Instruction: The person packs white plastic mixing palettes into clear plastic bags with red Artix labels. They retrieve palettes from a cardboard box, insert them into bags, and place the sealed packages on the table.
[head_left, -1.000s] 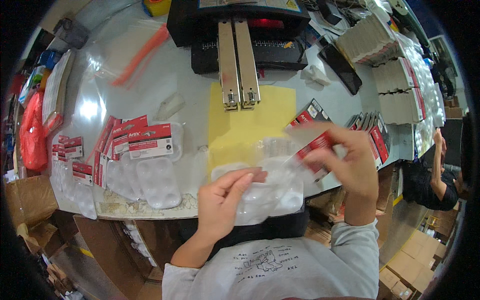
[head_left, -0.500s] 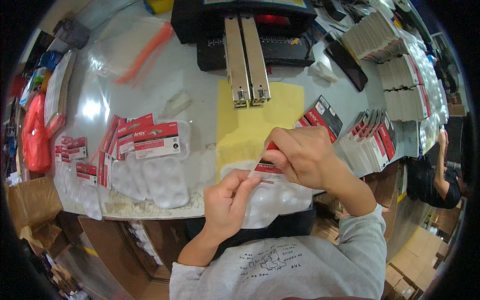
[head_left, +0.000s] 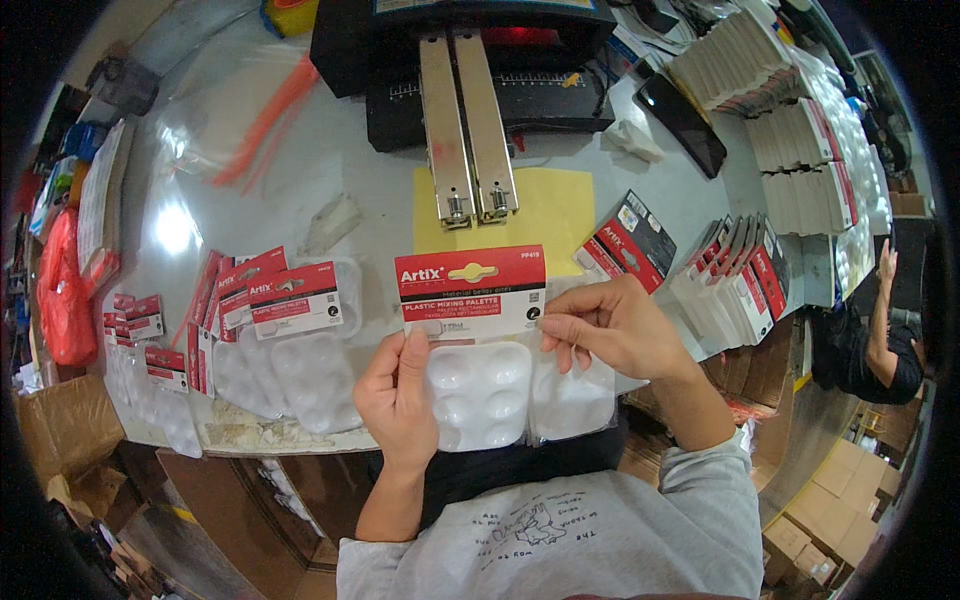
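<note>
Left hand (head_left: 397,390): grip pinching red-and-white rectangular card header (head_left: 470,285), above white plastic welled palette (head_left: 480,395) at surface's (head_left: 385,205) front edge. Right hand (head_left: 615,325) — at header's right edge; grip closure cannot be told.

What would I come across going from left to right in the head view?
Red plastic bag, pile of carded white palettes, left grip, held palette with red-and-white card, loose red-and-black card, cluster of cards, co-worker's forearm.
</note>
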